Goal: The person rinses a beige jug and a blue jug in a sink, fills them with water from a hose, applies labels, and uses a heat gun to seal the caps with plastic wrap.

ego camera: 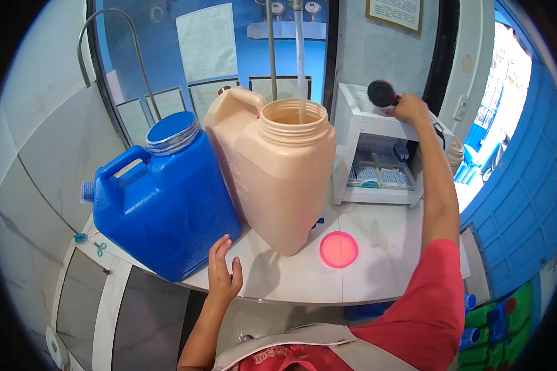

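Observation:
My right hand [411, 110] grips a hand-held blower [381, 94] with a round black end and a red ring, perhaps a heat gun or hair dryer, at the top of a small white shelf unit [385, 197]. Low by the blue water jug [162, 208], my left hand [223, 273] is empty with fingers apart; whether a fingertip touches the jug I cannot tell. Clear water [300, 51] pours from a pipe into the uncapped wide mouth of a beige water jug [288, 185]. A blue lid [172, 126] covers the blue jug's mouth. On the counter lies a round pink lid [339, 249].
The white counter [306, 287] has a curved front edge. Small green-handled scissors [100, 248] lie at its left. A curved metal pipe [137, 51] rises behind the blue jug. Plastic boxes [385, 176] sit inside the shelf unit. Green and blue containers [496, 324] are stacked at lower right.

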`<state>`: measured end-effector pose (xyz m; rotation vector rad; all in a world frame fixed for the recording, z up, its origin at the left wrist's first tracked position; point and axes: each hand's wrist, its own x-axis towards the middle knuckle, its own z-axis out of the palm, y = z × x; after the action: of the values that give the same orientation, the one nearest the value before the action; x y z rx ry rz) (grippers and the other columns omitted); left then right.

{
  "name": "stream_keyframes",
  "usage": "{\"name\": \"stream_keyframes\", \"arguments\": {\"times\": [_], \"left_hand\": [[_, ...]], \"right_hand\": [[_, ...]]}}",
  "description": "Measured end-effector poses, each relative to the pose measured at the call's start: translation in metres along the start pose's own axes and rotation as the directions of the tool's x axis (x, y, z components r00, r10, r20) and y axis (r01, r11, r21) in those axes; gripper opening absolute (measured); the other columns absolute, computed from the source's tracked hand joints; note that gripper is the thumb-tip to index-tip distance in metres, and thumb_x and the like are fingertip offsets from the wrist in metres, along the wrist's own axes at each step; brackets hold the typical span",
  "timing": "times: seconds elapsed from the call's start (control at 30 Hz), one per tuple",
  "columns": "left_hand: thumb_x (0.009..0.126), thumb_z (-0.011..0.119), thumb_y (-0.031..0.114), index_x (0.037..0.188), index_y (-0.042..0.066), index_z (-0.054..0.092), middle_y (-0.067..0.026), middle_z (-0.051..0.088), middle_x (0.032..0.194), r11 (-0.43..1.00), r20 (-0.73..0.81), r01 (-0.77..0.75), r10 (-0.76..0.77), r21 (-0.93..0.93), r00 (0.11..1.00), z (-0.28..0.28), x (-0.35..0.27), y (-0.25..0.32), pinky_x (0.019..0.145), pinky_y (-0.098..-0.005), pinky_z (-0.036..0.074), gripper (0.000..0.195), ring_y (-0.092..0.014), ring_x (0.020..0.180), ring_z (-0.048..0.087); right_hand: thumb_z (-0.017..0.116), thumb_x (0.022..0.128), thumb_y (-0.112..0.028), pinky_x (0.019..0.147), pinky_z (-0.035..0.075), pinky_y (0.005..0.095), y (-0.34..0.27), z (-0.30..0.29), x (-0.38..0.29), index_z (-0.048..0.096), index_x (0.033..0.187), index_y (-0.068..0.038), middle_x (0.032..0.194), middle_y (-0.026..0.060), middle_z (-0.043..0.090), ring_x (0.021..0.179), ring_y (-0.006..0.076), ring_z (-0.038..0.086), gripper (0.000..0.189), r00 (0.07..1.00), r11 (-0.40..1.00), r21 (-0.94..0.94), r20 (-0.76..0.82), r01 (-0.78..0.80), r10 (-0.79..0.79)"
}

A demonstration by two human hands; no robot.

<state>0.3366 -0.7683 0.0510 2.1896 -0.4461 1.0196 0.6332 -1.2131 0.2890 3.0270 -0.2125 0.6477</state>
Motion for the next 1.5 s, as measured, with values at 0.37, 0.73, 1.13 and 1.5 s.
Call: {"name": "stream_keyframes", "arguments": {"times": [0.37,0.73,1.13,1.5], "left_hand": [[0.08,0.046,-0.002,0.111,-0.004,0.051,-0.0204,0.05,0.12,0.959,-0.29,-0.161,0.226,0.233,0.93,-0.161,0.032,-0.024,0.098,-0.0417,0.034,0.031,-0.033,0.111,0.048],[0.086,0.059,0.016,0.125,-0.001,0.043,-0.013,0.047,0.122,0.857,-0.342,0.155,-0.353,-0.491,0.871,-0.285,0.086,-0.148,0.098,-0.0319,0.035,0.046,-0.021,0.115,0.044],[0.081,0.068,0.014,0.128,-0.005,0.035,-0.0132,0.057,0.107,0.744,-0.216,0.11,-0.328,-0.658,0.92,-0.276,0.1,-0.159,0.09,-0.0297,0.041,0.061,-0.018,0.1,0.054],[0.083,0.067,0.011,0.127,-0.006,0.034,-0.0116,0.059,0.103,0.836,-0.292,0.046,-0.242,-0.547,0.925,-0.276,0.098,-0.163,0.086,-0.0267,0.044,0.057,-0.016,0.095,0.056]], "right_hand": [[0.072,0.068,-0.016,0.061,0.045,0.0258,-0.01,-0.072,-0.321,0.054,0.11,0.0,0.089,0.0071,0.058,0.071,0.0122,0.055,0.048,0.939,0.133,0.988,-0.117,0.077,0.324],[0.067,0.073,-0.009,0.06,0.045,0.0262,-0.26,-0.1,-0.471,0.055,0.104,0.001,0.079,0.0049,0.055,0.068,0.0121,0.054,0.035,0.994,-0.011,0.998,-0.059,0.058,-0.088],[0.061,0.074,-0.006,0.058,0.046,0.0251,-0.396,-0.053,-0.444,0.057,0.1,0.0,0.077,0.0035,0.057,0.064,0.0114,0.055,0.027,0.972,0.325,0.922,-0.159,0.209,-0.173],[0.063,0.067,-0.01,0.054,0.047,0.028,-0.387,-0.081,-0.468,0.053,0.101,0.002,0.083,0.0091,0.053,0.064,0.0153,0.055,0.037,0.996,-0.043,0.997,0.062,-0.065,-0.069]]}}
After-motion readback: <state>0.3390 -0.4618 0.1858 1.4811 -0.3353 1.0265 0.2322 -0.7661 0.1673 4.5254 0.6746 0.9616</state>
